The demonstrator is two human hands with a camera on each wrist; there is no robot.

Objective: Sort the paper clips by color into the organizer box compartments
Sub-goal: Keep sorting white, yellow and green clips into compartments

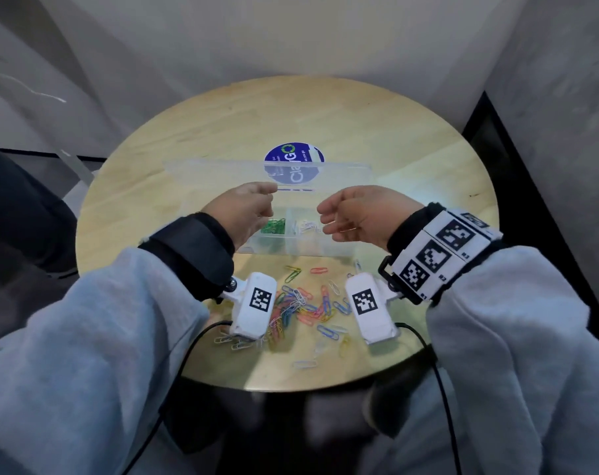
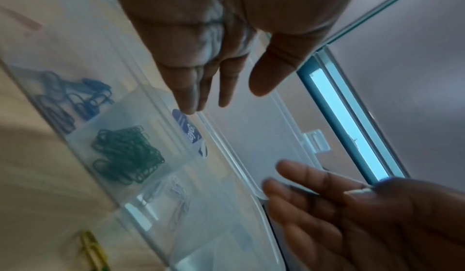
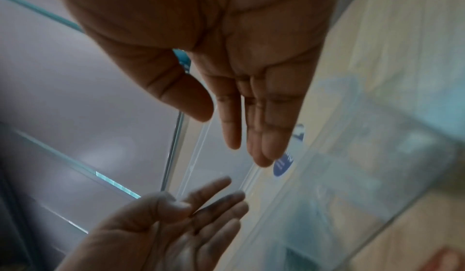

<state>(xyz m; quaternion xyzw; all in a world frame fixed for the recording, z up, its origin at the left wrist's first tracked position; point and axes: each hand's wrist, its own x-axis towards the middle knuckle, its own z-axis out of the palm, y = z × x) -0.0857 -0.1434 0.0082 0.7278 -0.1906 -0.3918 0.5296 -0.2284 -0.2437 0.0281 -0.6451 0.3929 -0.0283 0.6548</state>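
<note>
A clear organizer box (image 1: pixel 301 250) stands mid-table with its lid (image 1: pixel 222 176) raised upright. One compartment holds green clips (image 1: pixel 274 226), the one to its right white clips (image 1: pixel 308 227). The left wrist view also shows blue clips (image 2: pixel 73 98) beside the green clips (image 2: pixel 125 154). My left hand (image 1: pixel 269 204) and right hand (image 1: pixel 325 219) hover over the box, palms facing each other, fingers straight and holding nothing. Whether the left fingertips touch the lid I cannot tell. A mixed pile of coloured clips (image 1: pixel 301 303) lies in front of the box.
The round wooden table (image 1: pixel 394 149) carries a blue round sticker (image 1: pixel 293 156) behind the lid. Loose clips are scattered toward the near edge (image 1: pixel 305 364). Grey walls close in behind and to the right. A yellow clip (image 2: pixel 93 249) lies just outside the box.
</note>
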